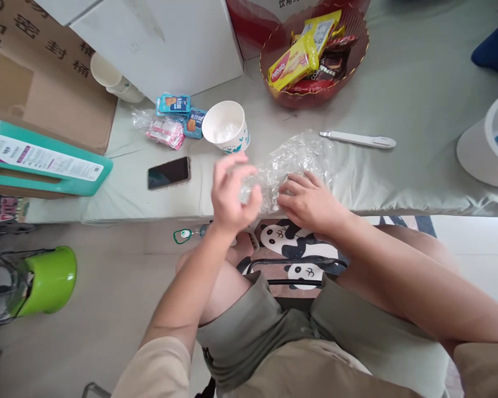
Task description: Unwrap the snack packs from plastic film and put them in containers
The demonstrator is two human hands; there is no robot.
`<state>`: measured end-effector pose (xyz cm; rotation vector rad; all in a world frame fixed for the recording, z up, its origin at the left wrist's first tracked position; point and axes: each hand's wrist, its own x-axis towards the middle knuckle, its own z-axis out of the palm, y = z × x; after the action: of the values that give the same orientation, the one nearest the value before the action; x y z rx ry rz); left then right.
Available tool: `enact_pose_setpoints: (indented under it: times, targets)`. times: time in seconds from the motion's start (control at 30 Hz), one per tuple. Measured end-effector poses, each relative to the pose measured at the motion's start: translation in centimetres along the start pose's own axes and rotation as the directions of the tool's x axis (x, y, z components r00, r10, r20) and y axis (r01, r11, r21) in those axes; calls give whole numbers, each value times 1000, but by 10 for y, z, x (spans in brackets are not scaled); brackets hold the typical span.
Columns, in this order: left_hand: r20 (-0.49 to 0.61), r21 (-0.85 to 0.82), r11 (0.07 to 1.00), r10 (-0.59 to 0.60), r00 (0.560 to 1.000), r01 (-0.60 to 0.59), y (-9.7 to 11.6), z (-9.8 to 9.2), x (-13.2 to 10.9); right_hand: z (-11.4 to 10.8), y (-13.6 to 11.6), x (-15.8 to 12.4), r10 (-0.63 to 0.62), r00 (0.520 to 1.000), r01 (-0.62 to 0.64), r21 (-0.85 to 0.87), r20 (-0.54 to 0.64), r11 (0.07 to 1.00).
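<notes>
A crumpled clear plastic bag (pixel 292 160) lies at the near edge of the pale cloth-covered table (pixel 398 99). My left hand (pixel 232 193) is raised at the bag's left end, fingers curled round its plastic. My right hand (pixel 309 202) rests on the bag's near side, fingers bent and pressing on it. A white paper cup (pixel 226 127) with something pale inside stands just behind my left hand. A white utility knife (pixel 359 140) lies on the table beyond the bag to the right.
A dark phone (pixel 169 172) lies left of the cup, beside small snack packets (pixel 174 116). A red bowl of snacks (pixel 315 52) sits at the back. Boxes (pixel 37 83) crowd the left; a white tub (pixel 492 143) stands right. A green bin (pixel 45 279) is on the floor.
</notes>
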<state>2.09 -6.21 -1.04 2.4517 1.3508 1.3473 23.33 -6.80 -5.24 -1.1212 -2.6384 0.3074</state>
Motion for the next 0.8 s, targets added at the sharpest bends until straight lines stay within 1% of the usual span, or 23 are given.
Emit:
enact_pose_setpoints:
  times: [0.07, 0.1, 0.13, 0.17, 0.2, 0.23, 0.27, 0.3, 0.37, 0.43, 0.47, 0.53, 0.6, 0.67, 0.73, 0.8]
  targets:
    - [-26, -129, 988, -87, 996, 83, -32, 2, 16, 2, 3, 1, -55, 998, 54, 47, 19, 997]
    - [15, -200, 968, -154, 988, 154, -44, 5, 18, 2, 7, 2, -85, 996, 81, 83, 39, 993]
    - [64, -219, 954, -195, 979, 204, -53, 8, 17, 2, 11, 2, -115, 992, 107, 122, 59, 987]
    - [148, -203, 953, -199, 969, 226, -60, 11, 14, 1, 16, 3, -142, 987, 129, 156, 75, 979]
    - [241, -173, 960, -177, 954, 222, -63, 14, 9, -1, 22, 3, -162, 983, 145, 179, 87, 973]
    - [334, -137, 972, -137, 932, 191, -64, 15, 4, -3, 28, 3, -170, 981, 150, 188, 96, 971]
    - [423, -111, 982, -89, 902, 150, -64, 16, -1, -5, 33, 4, -162, 982, 142, 179, 99, 973]
    - [495, -101, 989, -47, 868, 111, -63, 17, -4, -7, 37, 5, -132, 987, 117, 154, 89, 981]
    - [577, -86, 993, -19, 817, 84, -58, 17, -6, -11, 41, 7, -18, 999, 16, 78, 27, 997]
    - [608, -42, 994, -52, 793, 97, -52, 19, -6, -11, 38, 10, 77, 994, -75, 28, -71, 997]
    - [608, -10, 994, -84, 789, 113, -48, 20, -5, -9, 35, 11, 84, 991, -82, 27, -106, 996]
    - [601, 61, 986, -160, 783, 155, -39, 22, -5, -3, 28, 13, 10, 993, -4, 56, -115, 998]
    - [594, 111, 974, -224, 773, 197, -30, 23, -6, 5, 23, 13, -82, 994, 89, 89, -76, 992]
    - [585, 119, 963, -264, 767, 241, -27, 21, -8, 12, 22, 12, -126, 991, 130, 115, -39, 985]
    - [567, 88, 955, -282, 774, 284, -31, 18, -10, 15, 24, 11, -144, 989, 147, 144, -29, 979]
    - [562, 34, 957, -258, 786, 289, -42, 14, -12, 12, 27, 10, -159, 986, 164, 175, -38, 971]
